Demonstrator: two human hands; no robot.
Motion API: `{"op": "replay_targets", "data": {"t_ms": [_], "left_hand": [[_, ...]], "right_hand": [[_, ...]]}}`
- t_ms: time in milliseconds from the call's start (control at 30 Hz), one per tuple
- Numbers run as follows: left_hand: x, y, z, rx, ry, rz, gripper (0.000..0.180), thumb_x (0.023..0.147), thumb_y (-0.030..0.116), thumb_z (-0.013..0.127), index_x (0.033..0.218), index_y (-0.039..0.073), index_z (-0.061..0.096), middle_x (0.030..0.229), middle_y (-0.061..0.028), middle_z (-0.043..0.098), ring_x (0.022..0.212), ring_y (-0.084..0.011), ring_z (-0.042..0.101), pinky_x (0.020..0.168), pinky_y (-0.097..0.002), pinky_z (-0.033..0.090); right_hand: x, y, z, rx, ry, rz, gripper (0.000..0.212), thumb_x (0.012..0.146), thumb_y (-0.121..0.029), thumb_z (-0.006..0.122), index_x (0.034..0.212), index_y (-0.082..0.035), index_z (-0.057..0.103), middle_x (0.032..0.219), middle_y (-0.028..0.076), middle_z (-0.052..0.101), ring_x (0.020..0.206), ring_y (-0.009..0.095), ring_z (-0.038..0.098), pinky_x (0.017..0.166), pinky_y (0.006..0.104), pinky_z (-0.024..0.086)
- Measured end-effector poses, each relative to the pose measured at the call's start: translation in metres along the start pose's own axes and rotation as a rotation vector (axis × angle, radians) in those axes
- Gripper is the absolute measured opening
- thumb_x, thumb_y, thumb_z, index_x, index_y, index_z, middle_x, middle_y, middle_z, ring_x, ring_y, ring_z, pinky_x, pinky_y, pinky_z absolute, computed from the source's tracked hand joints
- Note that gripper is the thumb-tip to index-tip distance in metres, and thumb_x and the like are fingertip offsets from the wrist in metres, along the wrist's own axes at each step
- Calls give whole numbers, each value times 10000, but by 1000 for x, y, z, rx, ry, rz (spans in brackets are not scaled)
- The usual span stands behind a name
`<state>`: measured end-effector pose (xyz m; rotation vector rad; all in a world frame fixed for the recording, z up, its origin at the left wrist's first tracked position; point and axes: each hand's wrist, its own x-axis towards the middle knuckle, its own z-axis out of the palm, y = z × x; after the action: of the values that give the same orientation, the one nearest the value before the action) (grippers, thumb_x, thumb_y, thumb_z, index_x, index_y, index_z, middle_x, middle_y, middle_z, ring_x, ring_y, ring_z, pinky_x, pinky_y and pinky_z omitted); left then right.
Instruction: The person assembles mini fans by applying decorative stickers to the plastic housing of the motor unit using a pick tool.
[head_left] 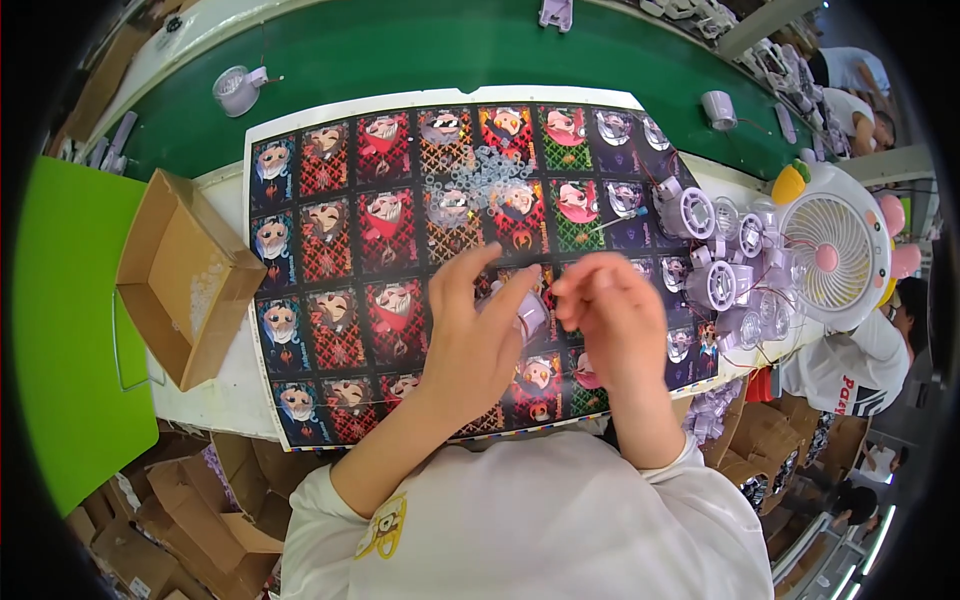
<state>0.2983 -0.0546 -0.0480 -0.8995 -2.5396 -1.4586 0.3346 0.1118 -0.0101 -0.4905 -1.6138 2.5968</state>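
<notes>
My left hand [470, 325] is closed around a light purple plastic part [531, 314], holding it low over the printed sheet [355, 275]. Most of that part is hidden by my fingers. Just to its right is my right hand [617, 318], its fingertips drawn together and slightly blurred; whatever they pinch is too small to make out. Beyond both hands, a loose pile of small clear rings [490, 182] lies on the sheet. To the right of my hands, several light purple cup-shaped housings [718, 285] with thin wires are heaped at the sheet's edge.
An open cardboard box [190, 290] with small clear pieces stands at the left. A white fan [828, 250] stands at the right. Beyond the sheet runs a green belt [400, 50], carrying a purple cup-shaped part [237, 92] and another purple cup [718, 110]. Other people work at the far right.
</notes>
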Motion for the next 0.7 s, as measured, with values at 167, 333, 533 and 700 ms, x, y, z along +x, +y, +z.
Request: {"op": "replay_targets", "data": {"t_ms": [167, 333, 533, 700], "left_hand": [[-3, -8, 5, -122, -33, -84, 600, 783, -67, 574, 1362, 86, 544, 1302, -206, 445, 1143, -386, 451, 929, -433, 428], [-3, -6, 10, -189, -67, -88, 615, 806, -63, 559, 1406, 47, 482, 1220, -198, 521, 1052, -363, 518, 896, -437, 445], [0, -16, 16, -234, 23, 14, 565, 825, -39, 546, 1383, -10, 463, 1068, -194, 613, 925, -365, 566, 826, -458, 462], [-2, -17, 13, -260, -15, -18, 521, 815, -19, 559, 1333, -31, 500, 1044, -193, 622, 885, -368, 575, 778, -465, 466]], "right_hand": [[-3, 13, 12, -787, -138, -407, 210, 829, 62, 641, 1022, -20, 652, 932, 75, 612, 724, 138, 590, 611, 270, 481], [2, 9, 14, -1013, -176, -607, 212, 794, 75, 655, 987, -13, 657, 920, 113, 628, 723, 227, 629, 605, 313, 517], [0, 13, 15, -1115, -167, -692, 213, 767, 59, 670, 966, -14, 655, 931, 133, 639, 768, 292, 646, 639, 351, 528], [5, 10, 11, -1196, -263, -739, 213, 748, 67, 644, 944, -16, 652, 939, 136, 635, 819, 306, 639, 679, 372, 530]]}}
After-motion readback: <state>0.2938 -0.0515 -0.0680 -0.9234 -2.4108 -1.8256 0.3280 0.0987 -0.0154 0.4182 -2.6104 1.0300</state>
